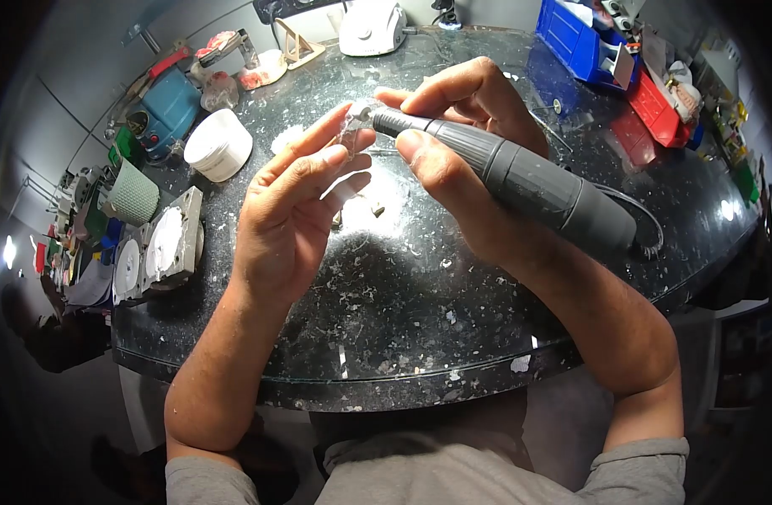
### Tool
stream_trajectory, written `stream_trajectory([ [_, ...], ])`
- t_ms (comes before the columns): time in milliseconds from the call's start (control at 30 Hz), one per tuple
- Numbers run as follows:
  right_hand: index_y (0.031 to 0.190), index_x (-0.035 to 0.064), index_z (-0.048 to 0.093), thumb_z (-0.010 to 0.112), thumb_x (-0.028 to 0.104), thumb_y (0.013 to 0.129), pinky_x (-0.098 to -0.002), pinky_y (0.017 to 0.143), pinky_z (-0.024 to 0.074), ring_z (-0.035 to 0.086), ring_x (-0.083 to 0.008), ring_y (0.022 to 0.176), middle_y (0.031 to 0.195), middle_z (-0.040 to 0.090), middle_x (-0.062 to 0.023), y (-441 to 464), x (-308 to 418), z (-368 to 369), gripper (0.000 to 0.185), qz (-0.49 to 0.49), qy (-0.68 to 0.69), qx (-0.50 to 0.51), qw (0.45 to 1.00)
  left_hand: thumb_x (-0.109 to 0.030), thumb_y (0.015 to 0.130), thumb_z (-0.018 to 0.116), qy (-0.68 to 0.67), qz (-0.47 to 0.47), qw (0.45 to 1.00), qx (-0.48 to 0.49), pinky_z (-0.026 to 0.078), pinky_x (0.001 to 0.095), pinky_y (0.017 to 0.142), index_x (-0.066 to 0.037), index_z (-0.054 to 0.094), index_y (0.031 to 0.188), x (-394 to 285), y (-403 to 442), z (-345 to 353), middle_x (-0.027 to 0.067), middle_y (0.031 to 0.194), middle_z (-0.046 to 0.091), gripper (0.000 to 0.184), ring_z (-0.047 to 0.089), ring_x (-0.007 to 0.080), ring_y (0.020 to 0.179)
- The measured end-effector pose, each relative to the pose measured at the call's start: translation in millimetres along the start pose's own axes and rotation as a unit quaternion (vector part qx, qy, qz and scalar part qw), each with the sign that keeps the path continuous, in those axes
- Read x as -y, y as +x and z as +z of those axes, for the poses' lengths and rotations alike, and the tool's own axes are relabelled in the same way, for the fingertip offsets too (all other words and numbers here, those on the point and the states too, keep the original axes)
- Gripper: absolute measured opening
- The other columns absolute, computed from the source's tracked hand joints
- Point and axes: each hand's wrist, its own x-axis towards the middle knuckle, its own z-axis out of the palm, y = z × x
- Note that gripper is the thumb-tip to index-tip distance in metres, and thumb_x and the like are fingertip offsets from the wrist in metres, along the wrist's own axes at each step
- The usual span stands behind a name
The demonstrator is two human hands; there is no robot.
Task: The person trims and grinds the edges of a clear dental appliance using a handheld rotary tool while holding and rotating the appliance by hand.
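My right hand point(453, 181) is wrapped round a dark grey rotary handpiece point(529, 181), its thumb and fingers near the narrow front end. The handpiece slants from lower right to upper left. At its tip, a small pale bit point(363, 109) meets or nearly meets a clear, thin plastic piece point(349, 130). My left hand point(287, 198) pinches that clear piece between thumb and fingers; its exact shape is hard to make out. Beneath the hands, two small brownish bits point(378, 209) lie in the bright patch of light.
A white tub point(219, 145) and an open metal flask with white plaster point(171, 244) stand at left. A white control box point(372, 31) sits at the back. Blue point(571, 42) and red bins point(654, 101) are at right. White debris dots the dark tabletop point(403, 320).
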Motion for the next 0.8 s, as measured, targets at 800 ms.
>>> stream_trajectory([
  [800, 0.121, 0.0024, 0.053, 0.064, 0.023, 0.099, -0.0298, 0.085, 0.0534, 0.066, -0.0182, 0.103, 0.103, 0.065, -0.0105, 4.8, -6.6, -3.2, 0.032, -0.064, -0.084, -0.033, 0.994, -0.010, 0.096, 0.062, -0.044, -0.013, 0.999, 0.024, 0.053, 0.0382, 0.100, 0.009, 0.053, 0.134, -2.5, -0.2, -3.5, 0.0245, 0.120, 0.067, 0.044, 0.069, 0.0292, 0.107],
])
